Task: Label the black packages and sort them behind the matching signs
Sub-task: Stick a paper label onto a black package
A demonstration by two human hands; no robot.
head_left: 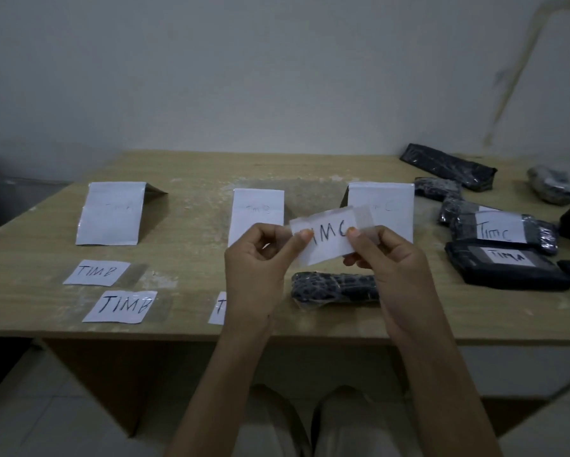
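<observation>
Both your hands are raised over the counter (191, 324), wrists low, fingers curled; your left hand (257, 268) pinches the left end of a paper label (329, 237) between thumb and forefinger; your right hand (392, 258) pinches its right end the same way; label held tilted, tape strip showing at its upper right (writing partly covered by your thumbs, "MC" readable). Unlabelled black package (334, 288) lies on the counter just below the label, its right end hidden behind your right hand. Three folded signs stand further back: left sign (112, 212), middle sign (257, 209), right sign (385, 206); the label overlaps your view of the last two. Two "TIMB" labels (95, 272) lie flat at near left; another is half hidden by your left wrist. Pile of black packages (494, 232) at far right, two already labelled.
</observation>
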